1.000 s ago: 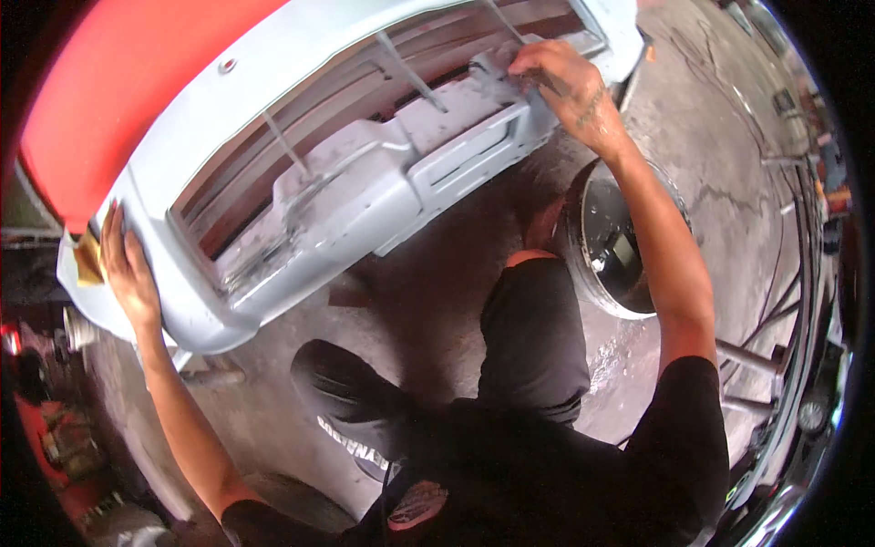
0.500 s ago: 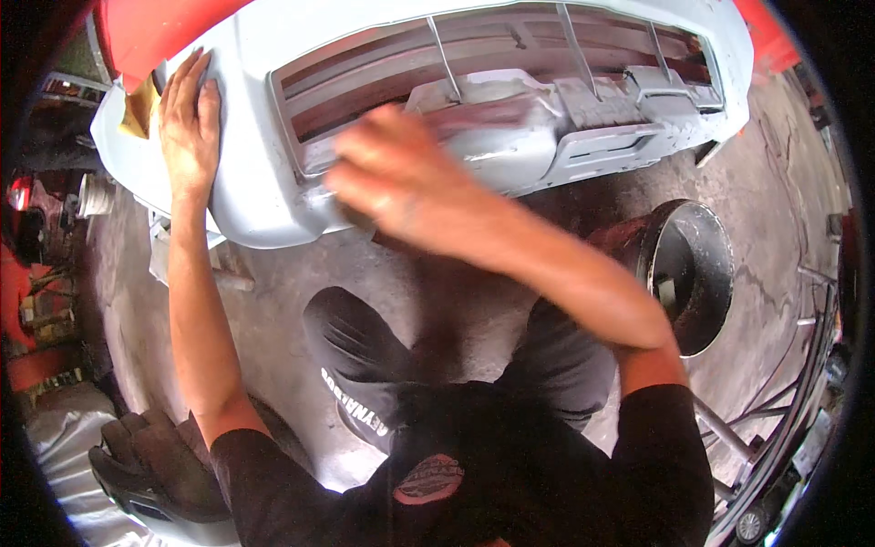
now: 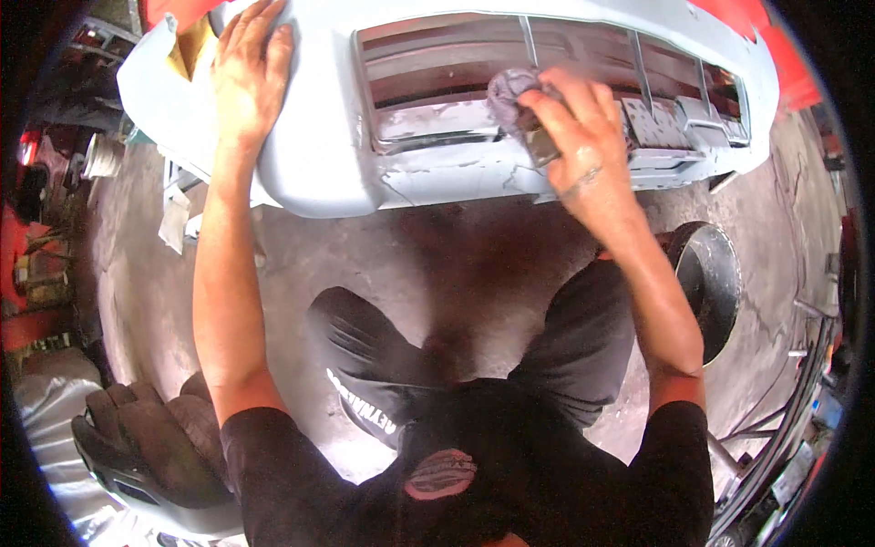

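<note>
A pale grey car bumper [image 3: 319, 173] spans the top of the view, with thin vertical slats across its long opening. My left hand [image 3: 251, 77] lies on its left part with fingers extended, beside a crumpled yellow sheet [image 3: 187, 50] near the edge. In the opening, around its middle, my right hand [image 3: 588, 137] grips a crumpled grey cloth [image 3: 510, 96]; a darker blocky piece shows under the fingers, too hidden to make out. The bumper's lower opening edge has dark streaks and looks wet in places.
A round metal bucket [image 3: 706, 292] stands by my right knee. Metal tubing [image 3: 811, 383] lines the right side. Dark padded items [image 3: 137, 447] lie on silvery covering [image 3: 50, 410] at lower left. A white cylinder [image 3: 102, 155] stands at upper left; red panels [image 3: 788, 59] show behind the bumper.
My right hand swept left along the opening, then back rightward to its middle. The view has shifted, putting the bumper higher and squarer in frame. My left hand stays on the bumper.
</note>
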The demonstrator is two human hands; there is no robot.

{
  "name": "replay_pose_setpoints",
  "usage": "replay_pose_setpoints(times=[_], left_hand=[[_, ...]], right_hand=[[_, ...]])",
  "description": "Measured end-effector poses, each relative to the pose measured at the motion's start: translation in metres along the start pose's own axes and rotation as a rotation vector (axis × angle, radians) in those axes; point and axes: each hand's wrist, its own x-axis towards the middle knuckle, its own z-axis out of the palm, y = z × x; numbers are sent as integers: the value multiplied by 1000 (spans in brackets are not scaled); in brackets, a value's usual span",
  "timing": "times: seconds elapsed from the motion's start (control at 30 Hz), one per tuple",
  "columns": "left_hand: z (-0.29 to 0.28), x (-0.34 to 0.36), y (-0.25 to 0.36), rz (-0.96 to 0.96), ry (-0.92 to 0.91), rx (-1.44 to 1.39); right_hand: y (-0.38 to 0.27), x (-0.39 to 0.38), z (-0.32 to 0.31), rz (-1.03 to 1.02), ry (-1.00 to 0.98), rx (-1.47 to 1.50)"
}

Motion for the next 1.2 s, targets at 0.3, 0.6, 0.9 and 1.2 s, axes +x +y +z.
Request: replay_pose_setpoints(times=[0.3,0.6,0.9,1.2], left_hand=[[1,3,7,6,28,-5],[8,-1,-10,-25,40,-32],[-7,0,5,-11,-32,-40],[0,-1,16,-95,37,-67]], right_hand=[[-144,64,86,178,265,554],[-132,43,74,26,211,340],[-10,5,-7,-140,-64,21],[-37,8,15,-66,92,65]])
